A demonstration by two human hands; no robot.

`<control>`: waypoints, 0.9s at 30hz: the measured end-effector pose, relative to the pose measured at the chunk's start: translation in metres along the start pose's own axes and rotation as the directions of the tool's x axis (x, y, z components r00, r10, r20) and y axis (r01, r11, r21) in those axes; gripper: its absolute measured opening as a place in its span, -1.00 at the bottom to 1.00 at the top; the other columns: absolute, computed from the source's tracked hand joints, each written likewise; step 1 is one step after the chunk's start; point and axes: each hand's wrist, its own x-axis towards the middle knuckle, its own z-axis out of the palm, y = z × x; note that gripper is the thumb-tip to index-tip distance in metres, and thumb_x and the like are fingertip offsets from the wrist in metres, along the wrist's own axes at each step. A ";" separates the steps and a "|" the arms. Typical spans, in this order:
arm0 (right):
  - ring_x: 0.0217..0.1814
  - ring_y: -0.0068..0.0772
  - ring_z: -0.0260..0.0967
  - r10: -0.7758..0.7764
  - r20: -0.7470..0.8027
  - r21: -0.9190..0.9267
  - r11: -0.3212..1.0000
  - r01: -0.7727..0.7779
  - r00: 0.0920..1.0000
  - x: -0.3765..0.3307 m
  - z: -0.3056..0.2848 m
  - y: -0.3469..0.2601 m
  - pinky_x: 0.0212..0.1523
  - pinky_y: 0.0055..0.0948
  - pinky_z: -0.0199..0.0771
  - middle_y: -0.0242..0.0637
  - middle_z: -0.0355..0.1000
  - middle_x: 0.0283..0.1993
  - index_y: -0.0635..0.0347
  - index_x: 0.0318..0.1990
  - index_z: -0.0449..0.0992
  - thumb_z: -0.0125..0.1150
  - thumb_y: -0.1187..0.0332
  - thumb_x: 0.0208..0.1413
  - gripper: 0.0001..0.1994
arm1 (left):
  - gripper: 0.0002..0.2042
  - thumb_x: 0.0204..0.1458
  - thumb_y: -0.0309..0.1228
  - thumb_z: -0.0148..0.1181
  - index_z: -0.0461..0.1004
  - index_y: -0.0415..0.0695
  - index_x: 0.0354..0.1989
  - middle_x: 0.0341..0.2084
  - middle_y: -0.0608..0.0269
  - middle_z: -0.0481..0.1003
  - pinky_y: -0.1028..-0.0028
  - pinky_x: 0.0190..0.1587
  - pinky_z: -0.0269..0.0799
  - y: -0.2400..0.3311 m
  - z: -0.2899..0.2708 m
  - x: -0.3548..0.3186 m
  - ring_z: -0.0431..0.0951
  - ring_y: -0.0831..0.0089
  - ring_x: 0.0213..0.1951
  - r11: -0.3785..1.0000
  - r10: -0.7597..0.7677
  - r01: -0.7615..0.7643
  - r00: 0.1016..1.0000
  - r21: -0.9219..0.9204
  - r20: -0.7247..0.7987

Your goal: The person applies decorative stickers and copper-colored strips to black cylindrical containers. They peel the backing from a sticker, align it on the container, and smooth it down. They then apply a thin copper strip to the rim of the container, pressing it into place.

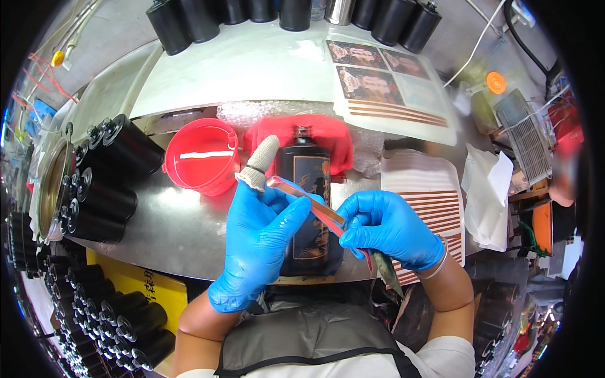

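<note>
My left hand (pixel 255 233), in a blue glove with a knitted cover on one raised finger, pinches one end of a thin brown strip (pixel 315 204). My right hand (pixel 387 230), also gloved, is closed at the strip's other end. Along the strip runs a slim red-pink piece (pixel 334 227), whose kind I cannot make out. A dark greenish pointed piece (pixel 386 272) sticks out below my right hand. Beneath both hands lies a black bottle (pixel 309 173) with a gold-bordered design, its neck against a red cloth (pixel 334 135); my hands partly hide it.
A red bucket (pixel 200 160) stands left of the cloth. Sheets bearing brown strips (pixel 428 205) lie at right, and a picture sheet (pixel 368 85) lies beyond. Black bottles stand along the far edge (pixel 201 22) and lie at left (pixel 104 189). Bubble wrap (pixel 277 112) lies behind the cloth.
</note>
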 end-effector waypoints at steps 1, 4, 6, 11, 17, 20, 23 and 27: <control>-0.51 -0.67 0.34 0.015 0.005 0.017 1.000 -0.016 1.000 0.001 -0.001 0.000 -0.48 -0.68 0.32 -0.33 0.44 -0.47 0.35 -0.29 0.47 0.25 0.45 0.02 -0.84 | -0.28 -0.03 -0.70 0.07 -0.10 -0.15 0.32 -0.29 0.24 0.40 0.54 -0.09 0.42 0.001 -0.003 0.000 0.44 0.58 -0.24 1.000 -0.002 0.002 1.000 0.015 0.012; -0.51 -0.66 0.34 0.003 -0.021 0.042 0.999 -0.002 1.000 0.002 -0.003 0.001 -0.47 -0.68 0.34 -0.32 0.45 -0.45 0.35 -0.27 0.51 0.27 0.46 0.00 -0.83 | -0.29 -0.02 -0.68 0.09 -0.09 -0.14 0.32 -0.29 0.26 0.39 0.56 -0.09 0.41 0.005 -0.009 0.001 0.44 0.59 -0.24 0.999 -0.020 0.019 1.000 0.035 0.008; -0.50 -0.66 0.34 -0.028 -0.059 -0.006 1.000 0.028 0.998 0.001 -0.002 -0.001 -0.46 -0.67 0.35 -0.31 0.46 -0.44 0.34 -0.25 0.52 0.27 0.47 -0.01 -0.83 | -0.29 -0.02 -0.67 0.10 -0.08 -0.14 0.32 -0.31 0.29 0.38 0.56 -0.09 0.41 0.004 -0.012 0.002 0.44 0.59 -0.24 1.000 -0.016 0.016 1.000 0.017 0.003; -0.48 -0.67 0.35 -0.054 -0.064 0.002 0.999 0.054 0.997 0.002 0.001 0.002 -0.46 -0.68 0.36 -0.32 0.47 -0.43 0.33 -0.24 0.53 0.27 0.48 -0.01 -0.83 | -0.30 -0.01 -0.65 0.11 -0.07 -0.15 0.31 -0.38 0.33 0.37 0.51 -0.08 0.42 -0.005 -0.013 0.000 0.48 0.53 -0.25 0.997 -0.002 0.002 1.000 -0.071 -0.001; -0.44 -0.68 0.36 -0.011 0.003 -0.030 0.999 0.011 1.000 0.002 -0.001 0.003 -0.40 -0.68 0.36 -0.34 0.49 -0.42 0.33 -0.21 0.53 0.29 0.47 -0.03 -0.79 | -0.32 0.01 -0.66 0.08 -0.08 -0.17 0.31 -0.39 0.29 0.40 0.45 -0.08 0.44 -0.005 -0.011 -0.002 0.52 0.47 -0.27 0.982 0.010 -0.014 1.000 -0.189 -0.022; -0.42 -0.68 0.37 0.079 0.098 -0.061 0.995 -0.073 0.992 0.005 -0.002 0.006 -0.37 -0.66 0.37 -0.33 0.50 -0.39 0.33 -0.20 0.53 0.29 0.45 -0.03 -0.78 | -0.35 0.02 -0.66 0.07 -0.06 -0.20 0.30 -0.39 0.27 0.41 0.45 -0.10 0.46 0.000 -0.002 0.000 0.52 0.47 -0.28 0.996 -0.021 0.018 0.999 -0.085 -0.030; -0.40 -0.67 0.37 0.112 0.136 0.091 0.988 -0.125 0.984 0.009 0.008 0.009 -0.36 -0.64 0.37 -0.32 0.50 -0.36 0.32 -0.20 0.53 0.28 0.45 -0.02 -0.78 | -0.39 0.06 -0.60 0.05 -0.05 -0.21 0.29 -0.36 0.22 0.44 0.47 -0.13 0.47 -0.008 0.001 0.010 0.53 0.45 -0.26 0.993 -0.003 -0.005 0.998 0.121 0.070; -0.47 -0.65 0.35 -0.163 -0.179 0.360 0.907 0.219 0.970 0.011 0.022 0.032 -0.48 -0.69 0.35 -0.30 0.49 -0.31 0.25 -0.17 0.50 0.21 0.49 0.03 -0.82 | -0.38 0.10 -0.50 0.04 -0.10 -0.21 0.31 -0.25 0.15 0.45 0.50 -0.14 0.45 0.007 0.007 0.007 0.51 0.44 -0.20 0.988 -0.152 0.149 0.985 0.038 0.081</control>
